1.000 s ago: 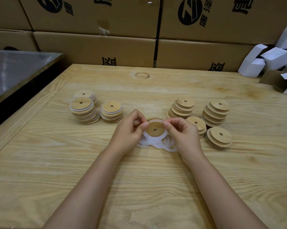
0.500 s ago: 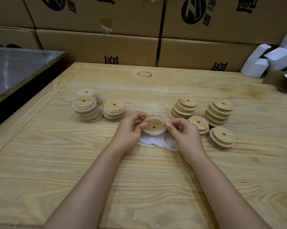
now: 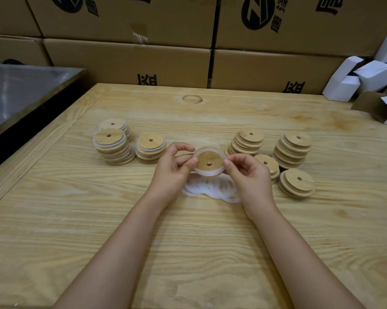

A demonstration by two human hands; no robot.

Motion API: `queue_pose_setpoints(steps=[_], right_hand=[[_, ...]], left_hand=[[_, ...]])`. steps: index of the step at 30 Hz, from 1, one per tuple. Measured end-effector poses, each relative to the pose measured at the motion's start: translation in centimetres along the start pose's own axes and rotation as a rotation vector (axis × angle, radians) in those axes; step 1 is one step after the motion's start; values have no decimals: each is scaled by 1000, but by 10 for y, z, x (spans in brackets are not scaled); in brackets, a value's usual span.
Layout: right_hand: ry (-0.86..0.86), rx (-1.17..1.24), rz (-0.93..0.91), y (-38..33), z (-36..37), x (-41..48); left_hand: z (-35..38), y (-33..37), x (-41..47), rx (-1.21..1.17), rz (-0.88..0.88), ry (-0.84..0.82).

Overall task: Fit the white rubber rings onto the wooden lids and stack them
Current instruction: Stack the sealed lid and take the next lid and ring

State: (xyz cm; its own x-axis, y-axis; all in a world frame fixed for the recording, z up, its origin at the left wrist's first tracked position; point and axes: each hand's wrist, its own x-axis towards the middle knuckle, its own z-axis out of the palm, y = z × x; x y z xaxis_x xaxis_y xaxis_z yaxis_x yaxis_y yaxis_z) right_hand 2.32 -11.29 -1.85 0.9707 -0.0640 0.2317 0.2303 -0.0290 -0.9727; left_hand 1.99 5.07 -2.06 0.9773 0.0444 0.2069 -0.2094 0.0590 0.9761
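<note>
At frame centre my left hand [image 3: 172,168] and right hand [image 3: 248,175] pinch a wooden lid [image 3: 209,162] by its edges, seating a white ring [image 3: 207,173]; next, I judge, it should go on the ringed stacks [image 3: 151,148] at left.

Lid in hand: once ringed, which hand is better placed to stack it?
Probably the left hand: the ringed stacks lie on its side, while bare lids lie by the right hand.

Cardboard boxes [image 3: 125,63], stacked behind: black print is borne. Upper row: a round emblem [image 3: 258,13] is shown with Chinese characters [image 3: 277,21] beside it, cut by the frame edge. Lower row: one bold character [image 3: 147,79] per box, half hidden by the table [image 3: 210,114]; none is readable in full
</note>
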Motion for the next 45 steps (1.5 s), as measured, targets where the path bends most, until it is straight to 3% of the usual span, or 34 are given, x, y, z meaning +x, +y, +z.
queue_pose_setpoints(steps=[5, 15, 31, 38, 45], right_hand=[[107, -12, -65, -3, 1, -1], [80, -94, -124, -2, 10, -8], [49, 102, -70, -18, 14, -10], [105, 82, -97, -14, 11, -11], [24, -86, -158, -9, 12, -12]], left_hand=[[5, 3, -3, -115, -62, -34], [7, -3, 2, -99, -57, -17], [2, 1, 0, -369, -88, -24], [0, 3, -1, -254, -139, -139], [8, 4, -4, 53, 56, -90]])
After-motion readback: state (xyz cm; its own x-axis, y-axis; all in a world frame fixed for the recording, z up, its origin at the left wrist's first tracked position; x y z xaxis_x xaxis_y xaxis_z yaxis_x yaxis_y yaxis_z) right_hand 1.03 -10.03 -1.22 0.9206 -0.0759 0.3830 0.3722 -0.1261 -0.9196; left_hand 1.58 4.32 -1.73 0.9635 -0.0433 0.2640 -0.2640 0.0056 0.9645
